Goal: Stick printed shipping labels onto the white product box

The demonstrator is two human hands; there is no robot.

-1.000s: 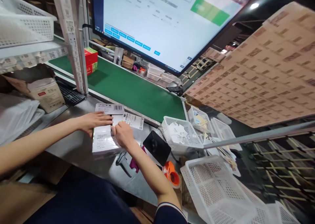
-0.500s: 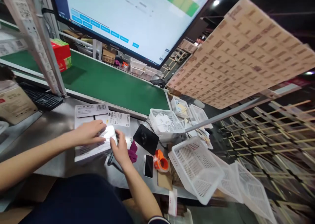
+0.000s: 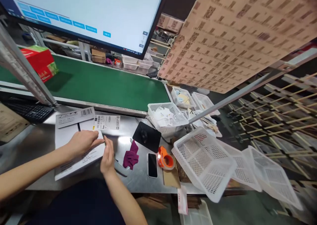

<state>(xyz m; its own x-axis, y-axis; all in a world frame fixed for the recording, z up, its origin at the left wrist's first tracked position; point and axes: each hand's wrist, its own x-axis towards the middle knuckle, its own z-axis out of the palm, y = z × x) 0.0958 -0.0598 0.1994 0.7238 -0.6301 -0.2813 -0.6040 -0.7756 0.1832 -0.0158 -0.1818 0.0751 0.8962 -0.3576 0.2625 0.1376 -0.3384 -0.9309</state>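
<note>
Box (image 3: 79,164), white, flat on steel bench (image 3: 138,182), under left hand (image 3: 83,143); that hand lies palm down, fingers loosely together. Right hand (image 3: 107,159): upright on its edge just beside box corner, fingers pressed together; any pinch cannot be told. Barcode sheet (image 3: 75,117): along box's far edge. Barcode label (image 3: 107,122): beside it, near both hands. Nearby on bench: maroon cloth (image 3: 130,156), black pad (image 3: 146,136), phone (image 3: 152,165), orange tape dispenser (image 3: 164,158), white basket (image 3: 204,162). Behind: green conveyor (image 3: 104,86), red carton (image 3: 39,62) on it.
</note>
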